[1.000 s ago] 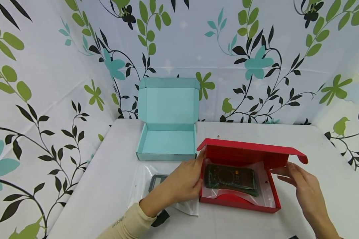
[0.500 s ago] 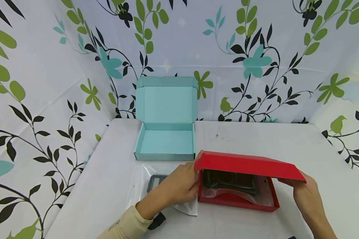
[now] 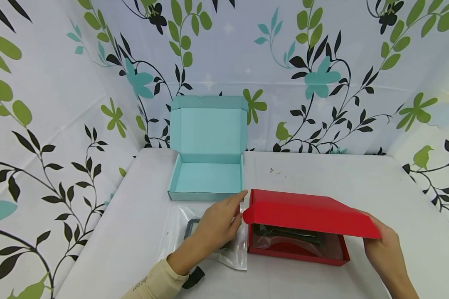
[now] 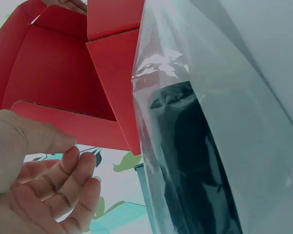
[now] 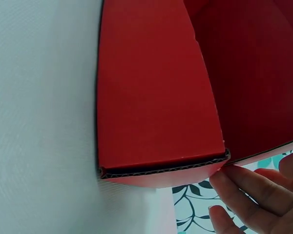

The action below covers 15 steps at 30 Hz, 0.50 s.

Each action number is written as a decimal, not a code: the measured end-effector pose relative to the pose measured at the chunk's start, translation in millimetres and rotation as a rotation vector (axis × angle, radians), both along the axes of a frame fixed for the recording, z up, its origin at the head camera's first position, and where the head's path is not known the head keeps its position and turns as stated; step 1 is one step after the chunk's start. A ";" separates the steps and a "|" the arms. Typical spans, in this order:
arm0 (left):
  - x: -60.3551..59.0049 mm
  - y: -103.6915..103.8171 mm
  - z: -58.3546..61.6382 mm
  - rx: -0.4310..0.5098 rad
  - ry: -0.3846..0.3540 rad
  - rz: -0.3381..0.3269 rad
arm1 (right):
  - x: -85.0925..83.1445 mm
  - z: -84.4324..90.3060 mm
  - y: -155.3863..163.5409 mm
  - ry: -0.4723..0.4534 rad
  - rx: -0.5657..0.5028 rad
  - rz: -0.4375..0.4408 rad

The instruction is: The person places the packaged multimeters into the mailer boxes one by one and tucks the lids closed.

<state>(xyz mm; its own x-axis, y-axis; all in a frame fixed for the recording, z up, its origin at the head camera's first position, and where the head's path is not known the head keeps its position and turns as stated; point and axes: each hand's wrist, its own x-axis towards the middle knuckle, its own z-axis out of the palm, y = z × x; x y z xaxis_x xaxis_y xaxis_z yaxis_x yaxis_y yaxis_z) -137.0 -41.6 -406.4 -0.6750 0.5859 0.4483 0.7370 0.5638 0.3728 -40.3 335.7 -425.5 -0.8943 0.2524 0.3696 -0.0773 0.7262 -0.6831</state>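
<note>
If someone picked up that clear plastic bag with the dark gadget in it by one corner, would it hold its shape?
Probably not. The clear bag looks thin and wrinkled, so it would likely sag. The dark device inside seems solid, so it may slide to the low end. The glossy film could be slippery.

Red lid point(image 3: 307, 211) lowered further; left hand point(image 3: 218, 224) seemingly released.

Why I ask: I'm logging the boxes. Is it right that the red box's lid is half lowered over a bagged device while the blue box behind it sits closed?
Not quite. The blue box sits open, its lid standing up, as the head view shows. The red box does have its lid half lowered over the bagged device.
</note>
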 end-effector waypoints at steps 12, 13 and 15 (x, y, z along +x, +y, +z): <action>-0.1 -1.9 -4.9 0.024 0.070 -0.008 | 4.0 -4.9 -2.2 0.027 0.112 0.032; -0.1 -2.3 -5.0 0.027 0.076 -0.009 | 4.7 -5.7 -1.9 0.027 0.114 0.041; -0.3 -3.0 -5.1 0.036 0.085 -0.016 | 6.0 -7.2 -0.9 0.024 0.120 0.057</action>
